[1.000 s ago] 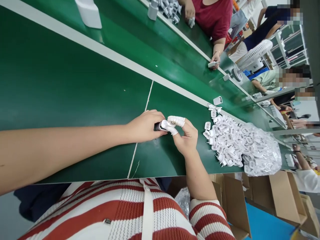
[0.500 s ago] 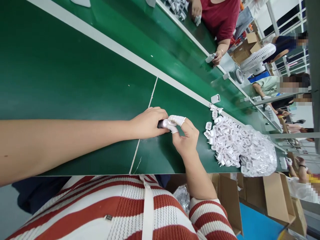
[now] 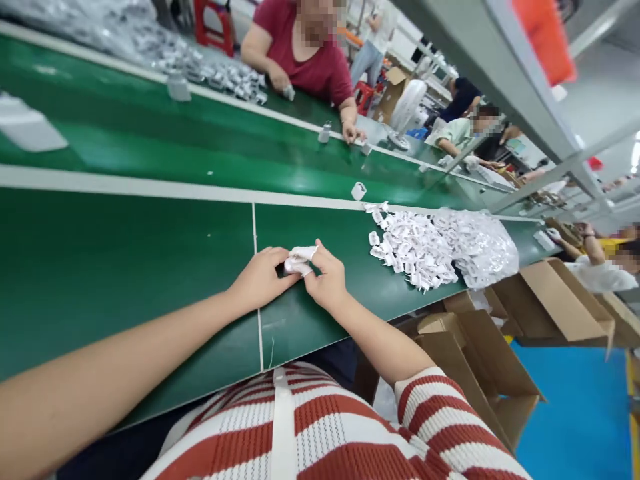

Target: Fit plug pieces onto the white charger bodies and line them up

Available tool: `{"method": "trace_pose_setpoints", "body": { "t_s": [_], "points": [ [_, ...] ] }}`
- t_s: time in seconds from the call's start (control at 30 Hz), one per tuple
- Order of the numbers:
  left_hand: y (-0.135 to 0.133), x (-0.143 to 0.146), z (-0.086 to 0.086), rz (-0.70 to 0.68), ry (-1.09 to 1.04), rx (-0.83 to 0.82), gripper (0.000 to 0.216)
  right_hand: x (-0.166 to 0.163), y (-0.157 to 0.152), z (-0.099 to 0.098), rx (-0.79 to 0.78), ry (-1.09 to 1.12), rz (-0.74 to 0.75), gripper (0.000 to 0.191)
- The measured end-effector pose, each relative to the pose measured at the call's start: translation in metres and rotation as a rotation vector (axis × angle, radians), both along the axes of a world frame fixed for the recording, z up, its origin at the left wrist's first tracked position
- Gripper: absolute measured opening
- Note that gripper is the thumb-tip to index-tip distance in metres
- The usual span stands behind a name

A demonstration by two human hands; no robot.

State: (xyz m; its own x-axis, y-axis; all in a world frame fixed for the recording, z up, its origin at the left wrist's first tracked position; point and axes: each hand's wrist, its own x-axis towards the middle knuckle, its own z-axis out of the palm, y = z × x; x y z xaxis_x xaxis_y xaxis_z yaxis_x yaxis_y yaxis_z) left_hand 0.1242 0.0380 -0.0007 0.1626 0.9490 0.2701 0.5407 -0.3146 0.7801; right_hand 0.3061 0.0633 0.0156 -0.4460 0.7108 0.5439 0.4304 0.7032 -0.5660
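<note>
My left hand (image 3: 263, 277) and my right hand (image 3: 327, 280) meet over the green table (image 3: 125, 267), fingers closed together around a small part (image 3: 289, 265) that is mostly hidden between them. White finger cots cover the thumb and forefinger of my right hand. A heap of small white plug parts (image 3: 413, 247) lies to the right of my hands, spilling from a clear plastic bag (image 3: 483, 243). One single white part (image 3: 358, 191) sits apart near the white line behind the heap.
A green conveyor belt (image 3: 200, 147) runs beyond the white line. A person in a red shirt (image 3: 305, 67) works across it with more white parts (image 3: 225, 77). Open cardboard boxes (image 3: 550, 307) stand at the lower right. Other workers sit further along the line.
The camera has tilted up and swung, showing the person opposite and the room. My hands stay together on the small part, which is now more hidden.
</note>
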Motion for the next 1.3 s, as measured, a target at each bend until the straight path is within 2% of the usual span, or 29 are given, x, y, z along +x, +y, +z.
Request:
{"method": "trace_pose_setpoints", "body": {
  "t_s": [0.07, 0.13, 0.2, 0.27, 0.33, 0.4, 0.53, 0.63, 0.7, 0.77, 0.87, 1.0, 1.07, 1.17, 1.23, 1.3],
  "points": [
    [-0.003, 0.001, -0.003, 0.023, -0.036, 0.034, 0.039, -0.001, -0.005, -0.006, -0.066, 0.081, -0.03, 0.031],
    [-0.006, 0.001, -0.006, 0.037, -0.077, 0.076, 0.051, -0.002, -0.009, -0.012, -0.196, 0.185, -0.058, 0.047],
    [-0.007, -0.001, -0.008, 0.035, -0.08, 0.096, 0.05, -0.005, -0.012, -0.016, -0.317, 0.284, -0.051, 0.065],
    [-0.007, -0.003, -0.008, 0.024, -0.053, 0.1, 0.046, -0.007, -0.01, -0.015, -0.359, 0.308, -0.045, 0.072],
    [-0.008, -0.003, -0.007, 0.013, -0.034, 0.095, 0.045, -0.004, 0.0, -0.006, -0.335, 0.206, -0.111, 0.071],
    [-0.01, -0.001, -0.005, 0.023, -0.034, 0.065, 0.047, 0.007, 0.017, 0.011, -0.297, 0.069, -0.244, 0.062],
    [-0.006, 0.0, -0.004, 0.085, -0.024, -0.023, 0.05, 0.053, 0.056, 0.045, -0.255, -0.093, -0.562, 0.045],
    [0.02, -0.012, 0.001, 0.175, -0.014, -0.067, 0.051, 0.086, 0.076, 0.051, -0.297, -0.253, -0.814, 0.041],
    [0.049, -0.028, 0.008, 0.279, -0.013, -0.079, 0.049, 0.098, 0.082, 0.046, -0.334, -0.358, -0.886, 0.039],
    [0.082, -0.05, 0.016, 0.397, -0.005, -0.083, 0.045, 0.102, 0.085, 0.039, -0.344, -0.448, -0.878, 0.039],
    [0.129, -0.084, 0.025, 0.567, 0.012, -0.098, 0.041, 0.099, 0.086, 0.032, -0.299, -0.521, -0.783, 0.046],
    [0.169, -0.116, 0.028, 0.728, 0.039, -0.126, 0.033, 0.093, 0.086, 0.026, -0.247, -0.489, -0.648, 0.058],
    [0.178, -0.125, 0.027, 0.769, 0.046, -0.139, 0.03, 0.091, 0.086, 0.024, -0.245, -0.433, -0.612, 0.06],
    [0.177, -0.129, 0.023, 0.814, 0.037, -0.136, 0.032, 0.088, 0.086, 0.02, -0.248, -0.311, -0.568, 0.058],
    [0.169, -0.125, 0.024, 0.857, 0.03, -0.087, 0.044, 0.086, 0.086, 0.019, -0.25, -0.214, -0.517, 0.056],
    [0.163, -0.112, 0.026, 0.892, 0.039, 0.01, 0.065, 0.082, 0.087, 0.016, -0.255, -0.11, -0.457, 0.055]
  ]
}}
